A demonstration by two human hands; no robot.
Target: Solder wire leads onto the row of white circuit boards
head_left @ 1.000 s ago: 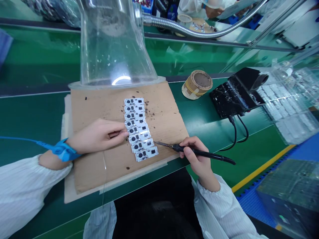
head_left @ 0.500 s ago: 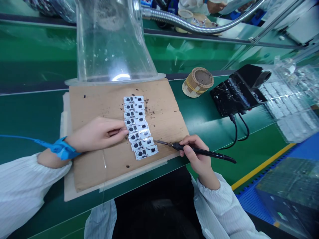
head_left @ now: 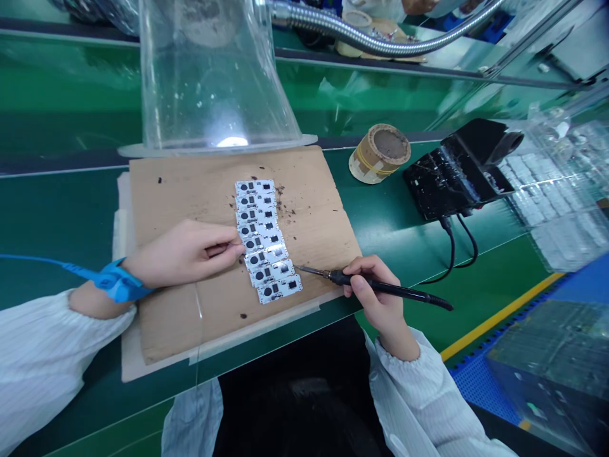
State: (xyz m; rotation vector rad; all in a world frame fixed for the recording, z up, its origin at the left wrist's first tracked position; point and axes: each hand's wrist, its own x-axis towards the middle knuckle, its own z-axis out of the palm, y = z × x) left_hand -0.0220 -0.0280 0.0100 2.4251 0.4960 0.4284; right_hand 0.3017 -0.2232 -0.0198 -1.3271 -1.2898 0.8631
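Nearest, the white ribbed sleeves [head_left: 42, 355] end in gathered cuffs, and a blue wrist strap [head_left: 117, 282] circles the left wrist, its blue cord [head_left: 33, 258] trailing off to the left. The left hand [head_left: 183, 257] lies flat-wristed with fingers curled, its fingertips [head_left: 236, 249] against the edge of a strip of 8 white circuit boards [head_left: 261, 238]; whether that grip pinches or only presses, I cannot tell. The right hand [head_left: 375, 298] is clenched around a slim black soldering iron [head_left: 385, 287], its metal tip just at the strip's lower right edge.

The strip runs down the middle of a scorched, flux-flecked cardboard sheet [head_left: 190, 190] taped to the green table [head_left: 61, 209]. Beyond stand a flared clear plastic fume hood [head_left: 214, 76] with a ribbed metal hose [head_left: 361, 41], a round cardboard-wrapped tip-cleaner tub [head_left: 379, 152], and a black, solder-spattered iron stand [head_left: 457, 178].
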